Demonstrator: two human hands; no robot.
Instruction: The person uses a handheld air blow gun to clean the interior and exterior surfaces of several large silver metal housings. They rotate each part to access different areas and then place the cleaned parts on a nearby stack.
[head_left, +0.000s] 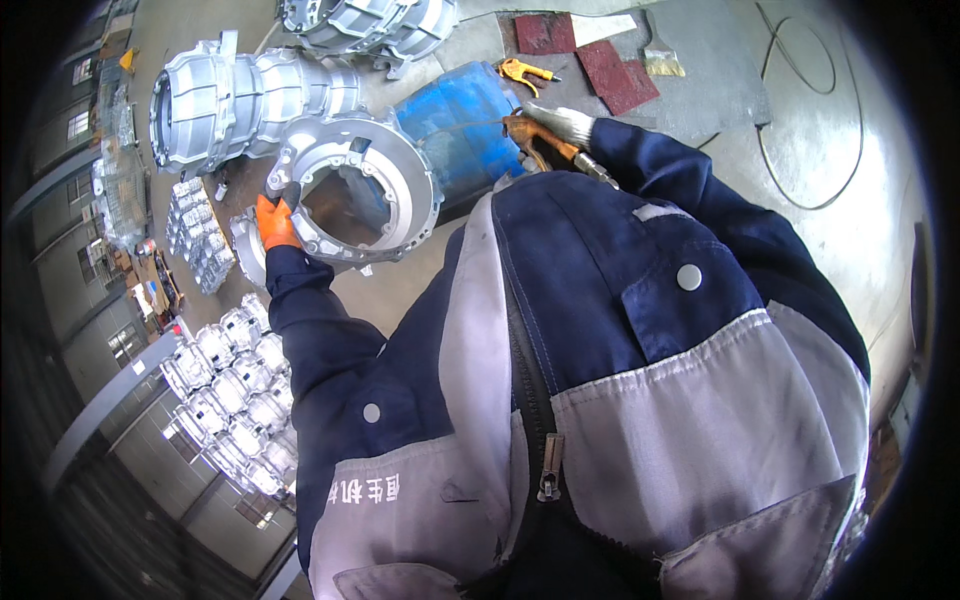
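Note:
My left hand point(277, 222), in an orange glove with dark fingertips, is closed on the left edge of a ring-shaped cast metal housing point(415, 190). The housing has a wide round opening and bolt holes round its flange. My right hand point(562, 124), in a glove with a pale back, is wrapped round an orange air blow gun point(545, 137) with a metal fitting at its near end. A thin nozzle seems to run from it leftward toward the housing. Beneath and beside the housing lies a blue drum point(455, 108). The right fingers are partly hidden.
Beyond the drum lies a second, yellow-orange blow gun point(525, 74). Dark red pads point(603, 78) rest on a grey mat point(710, 75). Large cast housings point(205, 105) stand at far left, with several stacked castings point(235, 390) lower left. A hose point(850, 170) loops over the floor at right.

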